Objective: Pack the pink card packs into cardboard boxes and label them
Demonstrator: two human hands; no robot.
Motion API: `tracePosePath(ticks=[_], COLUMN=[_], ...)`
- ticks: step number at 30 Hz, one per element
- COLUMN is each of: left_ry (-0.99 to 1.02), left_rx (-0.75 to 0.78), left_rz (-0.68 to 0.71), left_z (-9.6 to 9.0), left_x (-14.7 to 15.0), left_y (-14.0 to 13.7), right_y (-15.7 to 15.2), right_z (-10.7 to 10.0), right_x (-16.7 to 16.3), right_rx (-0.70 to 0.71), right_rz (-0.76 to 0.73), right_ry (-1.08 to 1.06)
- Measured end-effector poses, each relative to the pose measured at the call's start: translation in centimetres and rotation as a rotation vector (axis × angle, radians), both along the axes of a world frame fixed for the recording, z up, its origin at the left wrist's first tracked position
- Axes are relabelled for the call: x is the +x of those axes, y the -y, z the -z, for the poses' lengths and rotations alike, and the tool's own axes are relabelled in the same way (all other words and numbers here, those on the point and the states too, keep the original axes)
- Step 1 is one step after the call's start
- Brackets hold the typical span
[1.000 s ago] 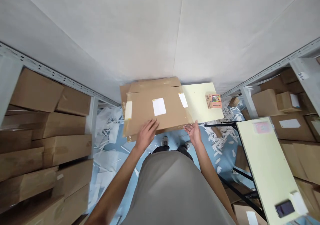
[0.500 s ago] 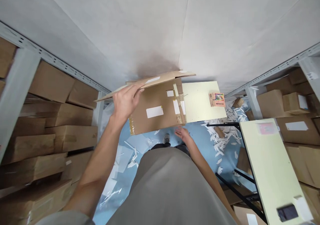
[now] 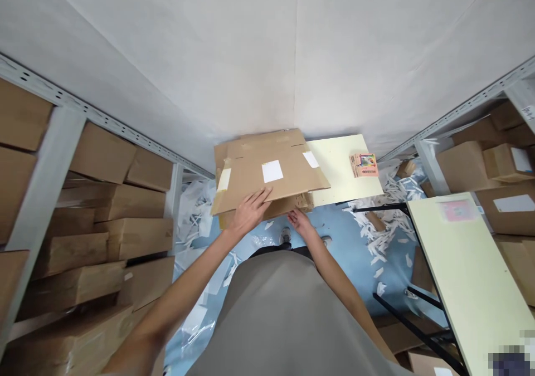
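A flattened cardboard box [image 3: 246,181] with white labels lies over the front table. My left hand [image 3: 251,210] rests on its front edge, fingers stretched out flat across the top. Beneath it, a lower flattened cardboard box [image 3: 284,206] shows only along its front, with torn tape at the right end. My right hand [image 3: 301,223] is at the front edge of this lower piece, its fingers curled against it. Part of that contact is hidden.
The pale table [image 3: 340,170] carries a small stack of colourful packs [image 3: 363,165]. Cardboard boxes fill the left shelf [image 3: 142,237] and right shelf. A second table [image 3: 463,264] stands at right. White scraps [image 3: 371,237] and plastic litter the blue floor.
The upper cardboard has come down from nearly upright to lying over the lower one. My left hand moved right and nearer with it. My right hand has come to the lower piece's edge.
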State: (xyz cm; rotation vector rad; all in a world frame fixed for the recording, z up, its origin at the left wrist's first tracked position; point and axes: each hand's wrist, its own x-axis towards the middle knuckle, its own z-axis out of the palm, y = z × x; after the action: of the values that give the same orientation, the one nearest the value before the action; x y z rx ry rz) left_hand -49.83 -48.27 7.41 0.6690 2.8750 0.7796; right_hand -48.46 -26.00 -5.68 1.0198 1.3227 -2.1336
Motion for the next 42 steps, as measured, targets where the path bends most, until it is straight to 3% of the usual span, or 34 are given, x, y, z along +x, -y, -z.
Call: tracePosePath(ticks=[3, 7, 10, 12, 14, 17, 21, 26, 32, 37, 42], left_ry=[-0.095, -0.214, -0.31, -0.39, -0.492, -0.631, -0.713, -0.758, -0.675, -0.55, -0.473], left_rx=[-0.117, -0.216, -0.188, -0.159, -0.169, -0.167, -0.163, -0.184, -0.182, -0.165, -0.176], left_rz=[0.024, 0.002, -0.05, -0.128, -0.195, -0.288, -0.346, -0.269, -0.137, -0.112, -0.06], left_z=[1.0, 1.3, -0.4, -2.6, -5.2, -8.7, -10.4, -7.6, -2.9, -1.1, -0.1], left_x=[1.1, 0.5, -1.3, -2.9, -4.4, -6.1, -6.8, -5.6, -2.6, -1.0, -0.7], left_y=[-0.2, 1.5, 3.3, 4.3, 5.2, 6.5, 7.4, 5.9, 1.9, 0.5, 0.1], right_y=[0.9, 1.3, 0.3, -1.1, -2.9, -5.3, -5.7, -3.3, -1.2, -0.4, -0.5], right_z=[-1.6, -5.4, -7.9, -8.3, -7.3, -4.2, 0.1, 2.9, 3.6, 1.8, -2.1], right_x=[-0.7, -2.1, -2.9, -3.0, -2.6, -1.4, 0.6, 1.1, -0.4, -1.6, -2.8], right_rx=[-0.035, -0.089, -0.127, -0.103, -0.043, 0.022, 0.026, -0.017, -0.027, -0.029, -0.046], right_rz=[0.051, 0.083, 0.006, -0.04, -0.018, 0.067, 0.07, 0.094, 0.162, 0.201, 0.186], right_ry=[-0.083, -0.276, -0.474, -0.517, -0.451, -0.196, -0.024, 0.077, 0.117, 0.028, -0.067])
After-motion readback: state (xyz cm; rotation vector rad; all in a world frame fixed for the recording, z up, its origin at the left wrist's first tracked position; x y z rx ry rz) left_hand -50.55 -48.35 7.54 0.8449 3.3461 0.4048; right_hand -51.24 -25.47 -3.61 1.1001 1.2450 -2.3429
